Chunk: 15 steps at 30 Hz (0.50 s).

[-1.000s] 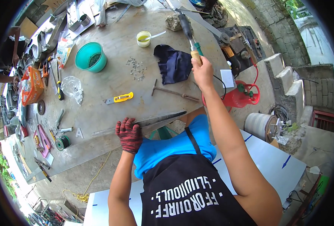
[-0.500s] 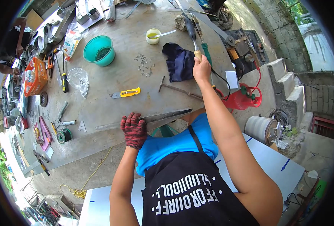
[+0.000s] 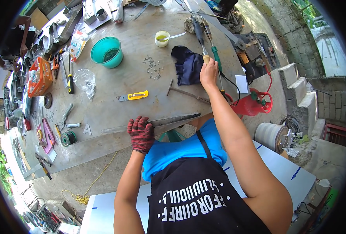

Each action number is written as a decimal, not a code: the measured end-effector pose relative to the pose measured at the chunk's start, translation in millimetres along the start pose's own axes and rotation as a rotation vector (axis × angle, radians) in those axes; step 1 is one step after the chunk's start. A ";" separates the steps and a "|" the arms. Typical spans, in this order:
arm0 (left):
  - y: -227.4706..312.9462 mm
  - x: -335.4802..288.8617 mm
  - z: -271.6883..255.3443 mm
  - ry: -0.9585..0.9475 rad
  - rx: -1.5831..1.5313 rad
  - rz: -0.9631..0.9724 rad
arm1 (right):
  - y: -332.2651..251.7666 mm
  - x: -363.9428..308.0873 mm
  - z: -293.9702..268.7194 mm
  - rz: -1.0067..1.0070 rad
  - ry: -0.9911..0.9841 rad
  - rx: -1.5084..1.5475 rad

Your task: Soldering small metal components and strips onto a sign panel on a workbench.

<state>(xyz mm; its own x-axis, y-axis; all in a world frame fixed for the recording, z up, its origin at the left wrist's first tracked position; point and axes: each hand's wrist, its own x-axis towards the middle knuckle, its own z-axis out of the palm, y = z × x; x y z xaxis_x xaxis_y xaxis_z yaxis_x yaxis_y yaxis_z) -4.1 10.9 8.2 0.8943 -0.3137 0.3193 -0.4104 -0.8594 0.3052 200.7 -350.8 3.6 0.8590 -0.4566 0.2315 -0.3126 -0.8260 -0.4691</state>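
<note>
My right hand (image 3: 209,73) is closed round the light wooden handle of a soldering iron (image 3: 198,32), whose thick dark head points away from me at the table's right side. Close beside it lies a green-handled tool (image 3: 215,54). A dark blue cloth (image 3: 187,65) is just left of this hand. In a red and black knitted glove, my left hand (image 3: 141,134) lies with its fingers stretched out over a long grey metal strip (image 3: 173,121) along the table's near edge. A yellow utility knife (image 3: 134,96) and a T-shaped metal rod (image 3: 186,93) lie beyond the strip.
On the metal table (image 3: 114,82) are a teal bowl (image 3: 120,54), scattered small metal pieces (image 3: 153,68), a small tub (image 3: 162,39) with yellowish contents, and a clear plastic bag (image 3: 85,82). A red gas cylinder (image 3: 251,104) stands right of the table. Another person's arm (image 3: 24,35) shows far left.
The table and its things sit slightly further right in view. My right hand keeps its hold on the wooden handle, and my left hand stays on the strip.
</note>
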 end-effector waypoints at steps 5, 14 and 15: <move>0.7 0.8 -1.2 -0.010 0.011 -0.002 | -3.0 0.4 1.1 0.025 0.014 0.039; -0.5 -3.8 -2.1 -0.007 0.001 -0.004 | 0.0 -0.2 -9.4 -0.013 -0.008 -0.069; -1.9 -5.3 -2.0 -0.009 -0.001 -0.010 | -1.1 -3.7 -11.9 -0.011 -0.015 -0.071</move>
<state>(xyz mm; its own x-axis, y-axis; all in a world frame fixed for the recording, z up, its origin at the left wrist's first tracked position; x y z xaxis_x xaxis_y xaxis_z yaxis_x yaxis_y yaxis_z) -8.4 14.9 7.7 0.8997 -0.3088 0.3084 -0.4019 -0.8618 0.3095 193.1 -352.2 13.4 0.8682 -0.4431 0.2232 -0.3309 -0.8524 -0.4049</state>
